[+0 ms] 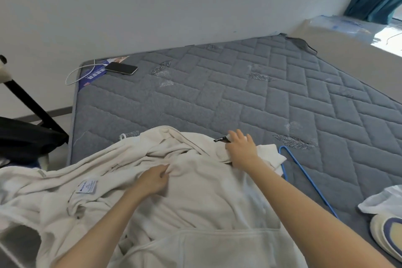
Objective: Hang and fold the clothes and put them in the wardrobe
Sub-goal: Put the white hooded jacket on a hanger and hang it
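Grey quilted mattress (239, 93): our left hand (154, 178) pinches the cream fleece hoodie (206, 191), right hand (241, 148) flat; blue wire hanger (309, 179) beside, unused.

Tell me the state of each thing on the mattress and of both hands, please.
cream hoodie: rumpled, unfolded, lying on the mattress
blue hanger: lying flat, one part hidden under cloth
phone: lying flat, screen dark
left hand: pinches hoodie fabric
right hand: fingers straight, rests on the hoodie

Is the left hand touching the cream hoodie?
Touching. In the head view the left hand pinches a fold of the cream hoodie.
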The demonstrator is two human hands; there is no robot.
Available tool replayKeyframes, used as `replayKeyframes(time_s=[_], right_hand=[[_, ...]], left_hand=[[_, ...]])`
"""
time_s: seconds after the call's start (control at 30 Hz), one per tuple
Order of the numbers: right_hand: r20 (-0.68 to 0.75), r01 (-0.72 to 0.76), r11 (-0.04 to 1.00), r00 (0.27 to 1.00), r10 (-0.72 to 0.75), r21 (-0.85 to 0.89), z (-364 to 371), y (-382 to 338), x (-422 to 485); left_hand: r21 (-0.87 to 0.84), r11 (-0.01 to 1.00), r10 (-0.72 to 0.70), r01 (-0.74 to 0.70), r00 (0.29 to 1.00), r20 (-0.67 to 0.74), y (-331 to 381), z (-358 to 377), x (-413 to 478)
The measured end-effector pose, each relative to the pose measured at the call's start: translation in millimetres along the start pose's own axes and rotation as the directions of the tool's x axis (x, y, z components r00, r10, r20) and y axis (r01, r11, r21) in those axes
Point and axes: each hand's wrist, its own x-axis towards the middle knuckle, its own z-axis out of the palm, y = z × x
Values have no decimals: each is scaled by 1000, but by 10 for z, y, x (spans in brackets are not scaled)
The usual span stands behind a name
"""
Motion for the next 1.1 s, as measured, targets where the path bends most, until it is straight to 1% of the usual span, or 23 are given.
replayKeyframes(time_s=[0.03, 0.07, 0.17, 0.27, 0.33, 0.4, 0.47, 0.5, 0.53, 0.6, 0.67, 0.7, 0.73, 0.77, 0.8, 0.83, 0.87, 0.9, 0.93, 0.97, 1.0, 1.03, 1.1], right_hand=[[48, -21, 999, 999, 22, -33, 68, -31, 2], [26, -50, 998, 998, 51, -23, 117, -51, -3], [-223, -24, 997, 974, 41, 77, 48, -70, -11], [-449, 109, 899, 887, 104, 424, -278, -32, -5], [-551, 204, 803, 816, 177, 560, -523, -6, -45], [-665, 265, 808, 720, 197, 527, -703, 3, -149], [-774, 306, 876, 624, 112, 373, -789, -12, -289], [-814, 331, 898, 579, 49, 290, -777, -18, -367], [-842, 361, 905, 540, -6, 225, -748, -22, -455], [-863, 414, 897, 498, -82, 154, -670, -15, -652], [-850, 440, 889, 512, -128, 131, -578, 7, -829], [-826, 437, 891, 542, -154, 120, -526, 19, -900], [-795, 420, 901, 580, -176, 107, -474, 32, -954], [-733, 389, 916, 651, -198, 99, -412, 45, -987], [-597, 332, 937, 775, -207, 106, -357, 57, -1015], [-375, 260, 956, 907, -193, 135, -312, 73, -1042], [-109, 191, 969, 978, -176, 159, -260, 96, -1056], [131, 135, 974, 978, -160, 182, -227, 118, -1062], [304, 90, 977, 942, -146, 191, -222, 127, -1071], [390, 73, 981, 910, -139, 180, -224, 113, -1079], [399, 71, 986, 908, -127, 152, -223, 90, -1075], [343, 69, 992, 934, -102, 105, -237, 64, -1057], [77, 10, 1000, 997, -12, 26, -346, 39, -999]], left_hand=[[17, 1000, -19, 18, 1000, 23, -25, 10, -23], [26, 999, -32, 31, 999, 37, -55, 17, -44], [-17, 999, -46, 47, 998, 46, -101, 1, -65], [-11, 998, -67, 67, 998, -5, -18, -43, -83], [-17, 996, -91, 89, 986, -138, 75, -79, -116], [-115, 993, -54, 14, 933, -355, 177, -136, -180], [-98, 980, 90, -175, 821, -564, 285, -234, -222], [-22, 973, 168, -228, 777, -606, 330, -284, -219], [53, 972, 215, -230, 769, -603, 372, -337, -199], [179, 969, 238, -168, 820, -520, 427, -397, -147], [321, 941, 246, -107, 868, -431, 420, -363, -95], [377, 923, 237, -82, 891, -387, 392, -331, -89], [401, 913, 215, -69, 918, -333, 351, -286, -95], [402, 913, 192, -67, 941, -279, 298, -241, -119], [408, 910, 188, -73, 950, -250, 236, -207, -164], [432, 899, 195, -73, 950, -244, 171, -184, -223], [471, 880, 199, -62, 948, -247, 108, -165, -278], [517, 855, 200, -47, 948, -246, 47, -160, -322], [559, 829, 193, -28, 952, -238, -2, -169, -357], [588, 809, 175, -7, 958, -229, -42, -187, -390], [598, 801, 157, 14, 960, -232, -55, -217, -416], [590, 807, 144, 34, 957, -252, -42, -260, -440], [563, 824, 156, 67, 928, -339, 39, -362, -481]])
